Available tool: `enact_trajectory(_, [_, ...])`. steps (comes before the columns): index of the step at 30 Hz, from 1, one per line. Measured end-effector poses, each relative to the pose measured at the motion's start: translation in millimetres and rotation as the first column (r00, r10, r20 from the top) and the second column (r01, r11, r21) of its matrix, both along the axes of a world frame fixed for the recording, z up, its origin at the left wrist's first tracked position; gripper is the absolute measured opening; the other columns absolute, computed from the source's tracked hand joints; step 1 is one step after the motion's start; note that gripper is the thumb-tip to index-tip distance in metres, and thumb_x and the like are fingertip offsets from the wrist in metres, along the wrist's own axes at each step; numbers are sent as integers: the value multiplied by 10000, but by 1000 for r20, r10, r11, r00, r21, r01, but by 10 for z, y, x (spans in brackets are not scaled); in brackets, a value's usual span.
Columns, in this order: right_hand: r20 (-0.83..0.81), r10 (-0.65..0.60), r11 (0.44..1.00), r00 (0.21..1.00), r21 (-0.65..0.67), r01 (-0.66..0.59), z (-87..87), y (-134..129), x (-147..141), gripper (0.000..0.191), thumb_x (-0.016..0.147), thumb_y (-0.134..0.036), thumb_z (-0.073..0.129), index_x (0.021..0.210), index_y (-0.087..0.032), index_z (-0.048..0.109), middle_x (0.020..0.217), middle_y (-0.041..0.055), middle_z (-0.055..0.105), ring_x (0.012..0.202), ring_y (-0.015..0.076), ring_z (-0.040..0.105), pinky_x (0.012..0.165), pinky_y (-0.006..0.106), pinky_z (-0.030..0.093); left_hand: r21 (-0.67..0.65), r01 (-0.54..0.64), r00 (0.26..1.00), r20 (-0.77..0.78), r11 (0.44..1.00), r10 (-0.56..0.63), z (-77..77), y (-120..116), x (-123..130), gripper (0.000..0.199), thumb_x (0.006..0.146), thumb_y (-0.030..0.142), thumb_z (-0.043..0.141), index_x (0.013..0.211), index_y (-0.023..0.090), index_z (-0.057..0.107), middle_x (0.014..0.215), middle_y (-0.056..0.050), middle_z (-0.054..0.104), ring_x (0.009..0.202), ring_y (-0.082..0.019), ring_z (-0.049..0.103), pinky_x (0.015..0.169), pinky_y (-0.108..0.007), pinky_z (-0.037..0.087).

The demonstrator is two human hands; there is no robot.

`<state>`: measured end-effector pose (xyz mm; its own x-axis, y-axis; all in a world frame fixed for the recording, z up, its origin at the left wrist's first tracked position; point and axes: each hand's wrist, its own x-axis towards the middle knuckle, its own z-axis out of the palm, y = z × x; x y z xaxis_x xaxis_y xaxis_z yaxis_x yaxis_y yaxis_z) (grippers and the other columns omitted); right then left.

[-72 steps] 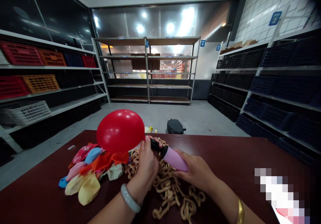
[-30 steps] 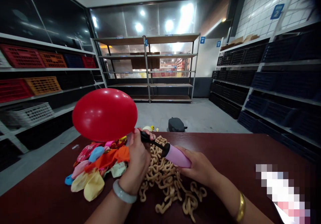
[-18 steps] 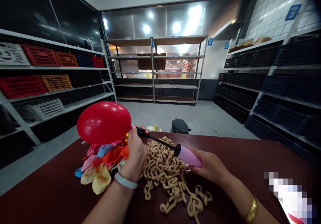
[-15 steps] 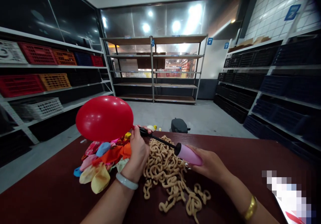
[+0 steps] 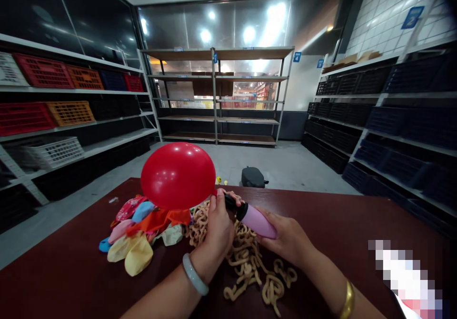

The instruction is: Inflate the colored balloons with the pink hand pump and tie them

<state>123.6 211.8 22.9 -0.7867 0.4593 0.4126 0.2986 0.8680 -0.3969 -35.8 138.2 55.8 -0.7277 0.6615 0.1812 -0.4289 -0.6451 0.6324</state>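
Closest, at the bottom of the frame, a smooth, pale bangle circles the left wrist and a shiny gold bangle the right. Between the forearms, matte tan cord-like coils spill in loose loops over the glossy, dark reddish-brown tabletop. Just right of centre, the right hand is wrapped around the smooth pink barrel of a hand pump, which tilts up to the left; the left hand is closed about its black nozzle end, thumb and fingers pinching the neck of a taut, shiny red balloon. That balloon sits left of centre, rounded and inflated, above a limp, wrinkled heap of deflated balloons. A broad stretch of tabletop runs from the right forearm to a pixelated item at lower right. The table's straight far edge crosses mid-frame; beyond it, grey floor surrounds a dark, rounded bag. Slatted plastic crates line the left shelves, and a metal-framed rack spans the back.
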Motion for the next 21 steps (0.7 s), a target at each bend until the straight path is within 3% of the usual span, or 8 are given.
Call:
enact_trajectory(5, [21, 23, 997, 1000, -74, -21, 51, -11, 0, 703, 791, -344, 654, 1439, -325, 382, 1307, 37, 620, 1079, 282, 651, 881, 417, 531, -1, -54, 998, -28, 999, 54, 143, -38, -223, 251, 840, 394, 636, 846, 200, 478, 684, 19, 568, 546, -122, 559, 584, -270, 473])
enact_trajectory(11, [46, 62, 996, 997, -74, -59, 55, 93, 63, 710, 799, -408, 662, 1446, -293, 394, 1329, 68, 601, 1132, 293, 621, 919, 427, 508, 95, -187, 982, 4, 978, 187, 268, -95, -864, 233, 830, 364, 654, 858, 202, 490, 666, 24, 560, 520, -122, 538, 594, -299, 483])
enact_trajectory(14, [37, 90, 995, 995, -55, -87, 16, 158, 88, 685, 806, -402, 652, 1436, -291, 408, 1318, 65, 609, 1124, 279, 626, 895, 411, 521, 103, -219, 976, 19, 970, 219, 276, -126, -1065, 247, 825, 386, 657, 898, 202, 510, 654, 23, 562, 511, -125, 536, 579, -301, 479])
enact_trajectory(17, [39, 81, 996, 996, -41, -79, -25, 208, 114, 684, 801, -398, 654, 1433, -303, 410, 1297, 48, 626, 1097, 264, 643, 871, 392, 535, 112, -224, 975, 32, 968, 221, 249, -122, -1084, 275, 800, 386, 691, 872, 203, 498, 659, 27, 566, 517, -118, 540, 583, -288, 475])
enact_trajectory(21, [46, 51, 998, 998, -32, -49, -46, 228, 142, 668, 791, -378, 658, 1416, -302, 433, 1285, 42, 635, 1084, 268, 648, 872, 393, 535, 111, -208, 977, 67, 972, 201, 188, -54, -922, 310, 781, 383, 714, 831, 207, 464, 669, 33, 564, 534, -112, 542, 607, -284, 482])
